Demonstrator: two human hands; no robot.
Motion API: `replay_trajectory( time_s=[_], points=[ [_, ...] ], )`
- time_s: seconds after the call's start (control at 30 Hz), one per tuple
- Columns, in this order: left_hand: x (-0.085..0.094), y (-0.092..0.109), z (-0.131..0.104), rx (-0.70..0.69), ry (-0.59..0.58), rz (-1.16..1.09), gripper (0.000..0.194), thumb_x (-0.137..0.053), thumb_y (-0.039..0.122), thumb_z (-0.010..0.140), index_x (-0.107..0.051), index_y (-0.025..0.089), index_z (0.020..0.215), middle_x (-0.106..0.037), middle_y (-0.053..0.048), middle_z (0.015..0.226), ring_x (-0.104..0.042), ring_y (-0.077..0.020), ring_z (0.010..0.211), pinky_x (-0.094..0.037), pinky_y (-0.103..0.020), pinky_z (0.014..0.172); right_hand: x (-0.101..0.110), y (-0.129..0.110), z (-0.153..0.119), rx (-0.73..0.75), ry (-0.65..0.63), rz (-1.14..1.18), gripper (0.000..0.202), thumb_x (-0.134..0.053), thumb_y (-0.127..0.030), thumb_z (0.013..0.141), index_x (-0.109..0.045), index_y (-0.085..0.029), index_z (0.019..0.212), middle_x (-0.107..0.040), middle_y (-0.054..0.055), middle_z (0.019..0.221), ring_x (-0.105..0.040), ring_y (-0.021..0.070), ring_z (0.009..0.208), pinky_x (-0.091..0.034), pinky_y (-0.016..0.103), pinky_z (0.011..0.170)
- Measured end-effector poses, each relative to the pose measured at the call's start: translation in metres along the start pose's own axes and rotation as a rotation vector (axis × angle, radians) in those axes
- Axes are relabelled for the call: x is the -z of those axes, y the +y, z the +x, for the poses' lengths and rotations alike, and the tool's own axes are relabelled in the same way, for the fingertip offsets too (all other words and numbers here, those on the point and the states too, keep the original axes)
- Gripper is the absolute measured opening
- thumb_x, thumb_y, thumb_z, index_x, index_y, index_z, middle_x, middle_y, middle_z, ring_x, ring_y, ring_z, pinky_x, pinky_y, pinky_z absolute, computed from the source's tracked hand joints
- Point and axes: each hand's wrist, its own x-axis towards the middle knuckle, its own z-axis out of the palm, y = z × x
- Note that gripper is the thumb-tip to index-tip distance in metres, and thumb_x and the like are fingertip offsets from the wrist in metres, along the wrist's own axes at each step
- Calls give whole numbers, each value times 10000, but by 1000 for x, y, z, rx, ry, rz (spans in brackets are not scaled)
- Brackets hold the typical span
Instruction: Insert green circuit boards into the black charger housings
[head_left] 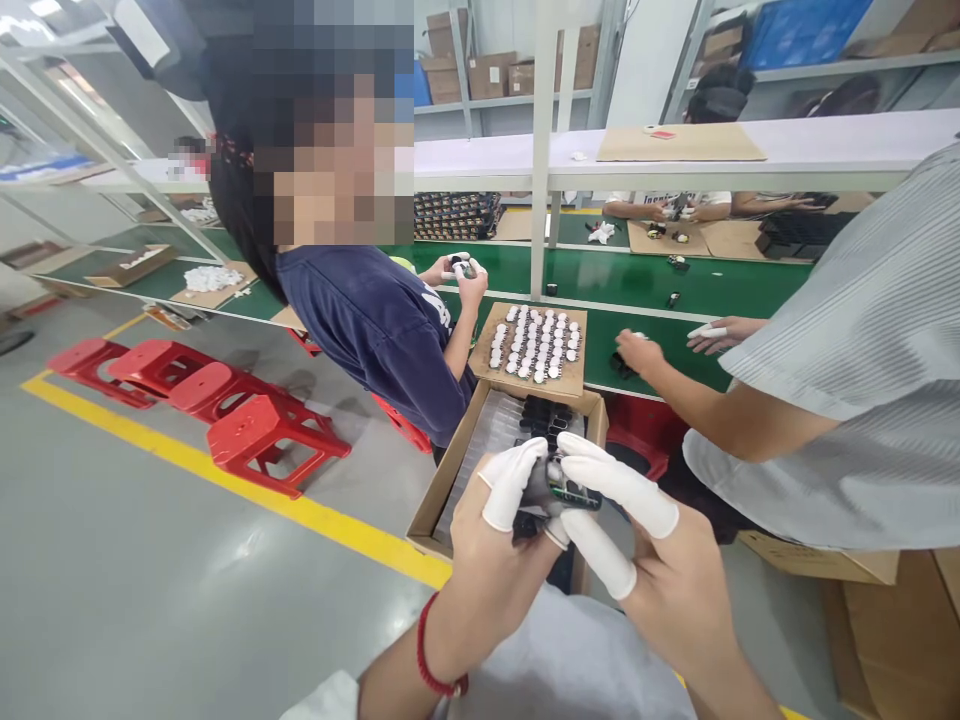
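Between my two hands, above an open carton, is a small dark device with a green circuit board (574, 492) showing along one side. My left hand (495, 530), with white finger cots and a red bracelet at the wrist, is closed around its left part. The white-covered fingers of my right hand (660, 540) pinch it from the right. My fingers hide part of the device. In the carton (431, 520) beneath lie a divided translucent tray (480, 455) and several black parts (551, 412).
Beyond the carton, a cardboard sheet (487, 325) carries rows of white round parts (536, 345). Co-workers sit left (360, 310) and right (840, 330), hands over the green bench (600, 285). A white post (540, 150) rises from it. Red stools (262, 440) stand on the floor at left.
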Motion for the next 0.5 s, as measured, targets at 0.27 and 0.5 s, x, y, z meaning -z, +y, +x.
replay_trajectory(
  time_s=[0.27,0.5],
  points=[
    [4,-3,5,-72,-42,-11,356,-643,253,837,-551,156,1168,-672,-63,1022,-636,-133,926,-547,-203,857,3,0,7,115,20,-25,283,-588,-165,856,-658,-223,1125,-682,41,1156,-661,164,1045,-573,242,915],
    [5,-9,9,-167,-83,56,326,-594,273,878,-543,120,1162,-660,-79,1039,-612,-130,976,-507,-190,923,12,-5,14,247,-17,-293,238,-532,-201,903,-680,-139,1079,-706,103,1075,-695,198,931,-620,286,811]
  ],
)
